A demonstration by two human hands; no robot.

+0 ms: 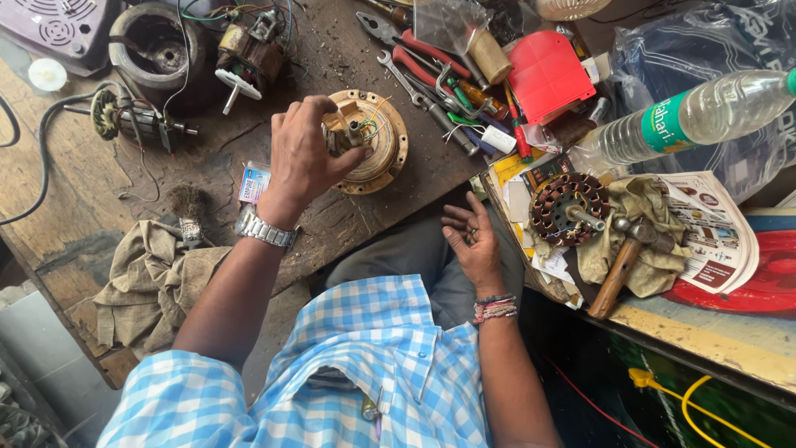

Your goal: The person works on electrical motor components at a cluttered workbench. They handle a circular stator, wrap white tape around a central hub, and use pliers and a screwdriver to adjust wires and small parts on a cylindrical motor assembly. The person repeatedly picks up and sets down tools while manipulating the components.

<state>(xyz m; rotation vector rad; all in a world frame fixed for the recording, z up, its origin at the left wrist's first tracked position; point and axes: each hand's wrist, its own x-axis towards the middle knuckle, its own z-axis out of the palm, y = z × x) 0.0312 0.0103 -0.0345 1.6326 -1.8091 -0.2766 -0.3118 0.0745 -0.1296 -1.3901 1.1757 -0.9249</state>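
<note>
Carefully now: keep left hand (303, 158) fingertips pinched around the small wired part atop the round brass-coloured motor housing (375, 143), sitting mid-bench on the scarred wooden worktop (91, 191); hold steady, straight above the central shaft, clear of thin green and yellow wires. Right hand (471, 241) empty, palm up, fingers loosely curled above the lap. Nearby: copper-wound stator (565, 207), wooden-handled hammer (626, 257) on a crumpled rag, red-handled pliers (414, 54), clear plastic bottle (696, 116).

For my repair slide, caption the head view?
Left hand grips a round motor housing on the workbench; right hand rests open.
</note>
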